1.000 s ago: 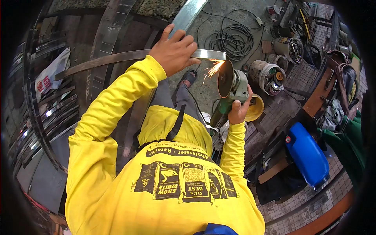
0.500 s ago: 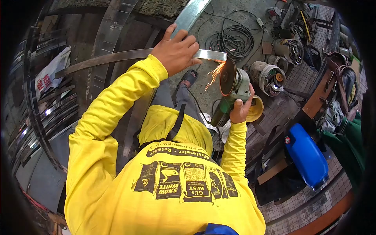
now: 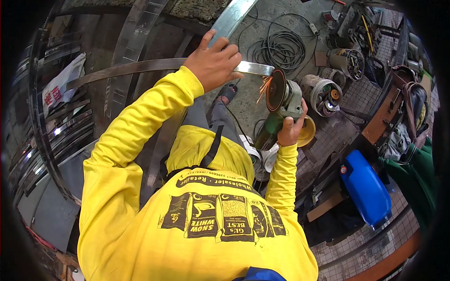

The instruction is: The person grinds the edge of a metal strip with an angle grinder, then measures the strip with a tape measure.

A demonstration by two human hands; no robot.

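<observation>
My left hand [image 3: 214,61] is wrapped over a long flat metal bar [image 3: 136,68], its fingers lying over the bar near the right end. Green and grey, an angle grinder [image 3: 280,112] is held in my right hand [image 3: 291,127]. Its disc [image 3: 275,90] stands at the bar's right tip, and orange sparks spray down and left from there. A wide shiny metal strip [image 3: 230,19] runs up beyond my left fingertips. The underside of my right-hand grip is hidden.
A coiled black cable [image 3: 282,50] lies on the floor ahead. Buckets, one with discs [image 3: 323,97], stand to the right, with a blue jug [image 3: 366,187] nearer. Metal bars [image 3: 65,124] are stacked at the left. My sandalled foot [image 3: 228,92] shows below the bar.
The grinder and my right hand have moved slightly right. My left hand and the bar have shifted a little right too. The spark spray is shorter.
</observation>
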